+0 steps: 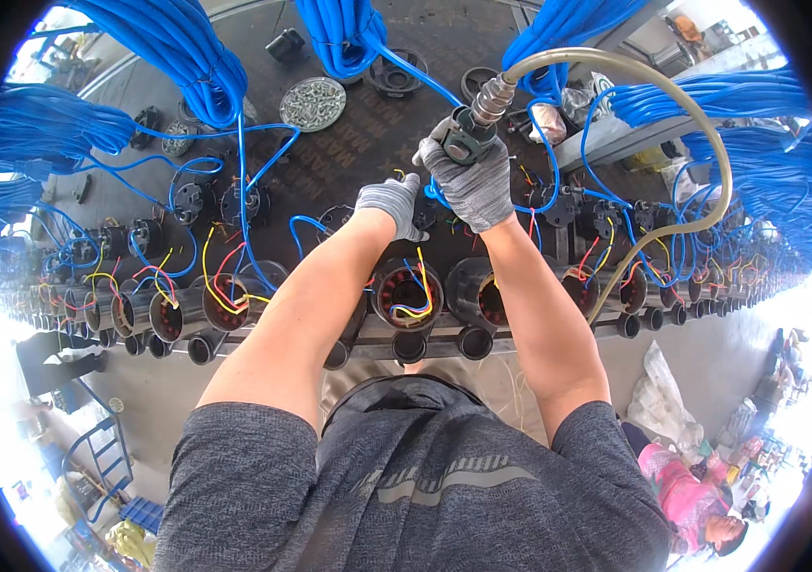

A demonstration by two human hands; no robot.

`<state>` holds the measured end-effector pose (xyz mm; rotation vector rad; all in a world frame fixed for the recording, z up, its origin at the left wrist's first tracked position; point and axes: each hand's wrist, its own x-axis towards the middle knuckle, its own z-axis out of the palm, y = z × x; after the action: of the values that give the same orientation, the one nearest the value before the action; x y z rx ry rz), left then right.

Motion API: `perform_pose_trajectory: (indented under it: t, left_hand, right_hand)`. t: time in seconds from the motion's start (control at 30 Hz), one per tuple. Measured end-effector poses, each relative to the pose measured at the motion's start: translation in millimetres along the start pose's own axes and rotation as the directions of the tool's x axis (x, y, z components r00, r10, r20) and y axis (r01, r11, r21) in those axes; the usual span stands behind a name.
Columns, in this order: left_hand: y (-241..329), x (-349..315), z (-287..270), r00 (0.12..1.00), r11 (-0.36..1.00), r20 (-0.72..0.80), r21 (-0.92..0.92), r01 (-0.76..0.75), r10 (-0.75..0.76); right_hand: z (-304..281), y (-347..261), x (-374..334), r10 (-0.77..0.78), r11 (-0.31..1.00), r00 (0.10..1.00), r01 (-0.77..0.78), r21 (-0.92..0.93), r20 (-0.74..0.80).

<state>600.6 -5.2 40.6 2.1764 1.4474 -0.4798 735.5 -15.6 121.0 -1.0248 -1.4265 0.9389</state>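
My right hand (pixel 473 181), in a grey knit glove, is closed around a dark green and black air screwdriver (pixel 468 143). A beige air hose (pixel 719 143) runs from the metal fitting at its top. The gloved left hand (pixel 392 203) curls against a black round cover (pixel 440 225) between my hands, mostly hidden by them. A blue cable (pixel 435 194) shows beside this cover. The driver's tip is out of sight. Just below stands an open black motor housing (pixel 408 294) with red, yellow and blue wires sticking out.
A long row of similar black housings (pixel 166 315) lines the bench's near edge. Bundles of blue cable (pixel 177 57) hang around the far side. On the dark bench top (pixel 273 186) is a round dish of screws (pixel 313 104). A person in pink (pixel 678 491) is at lower right.
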Motion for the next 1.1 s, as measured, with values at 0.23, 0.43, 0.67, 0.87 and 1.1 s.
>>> perform_pose_trajectory:
  t: [0.23, 0.43, 0.67, 0.87, 1.1]
  left_hand:
    - [9, -10, -8, 0.998, 0.996, -0.001, -0.059, 0.060, -0.060]
    - [15, -21, -18, 0.984, 0.985, 0.062, -0.021, 0.171, -0.169]
    - [-12, -52, 8, 0.895, 0.880, 0.123, -0.277, -0.385, 0.430]
    - [-50, -40, -24, 0.990, 0.988, -0.046, -0.079, -0.134, 0.131]
    - [-65, 13, -28, 0.812, 0.816, -0.133, 0.217, -0.535, 0.568]
  right_hand:
    - [-5, -10, 2, 0.094, 0.995, 0.993, -0.097, 0.031, 0.064]
    - [2, -22, 12, 0.030, 0.997, 0.985, -0.041, 0.063, 0.170]
    - [24, -22, 13, 0.047, 0.988, 0.938, -0.094, 0.122, 0.343]
    - [13, -24, 1, 0.066, 0.972, 0.922, -0.146, 0.183, 0.381]
    - [19, -35, -46, 0.061, 0.818, 0.873, -0.322, 0.477, 0.485]
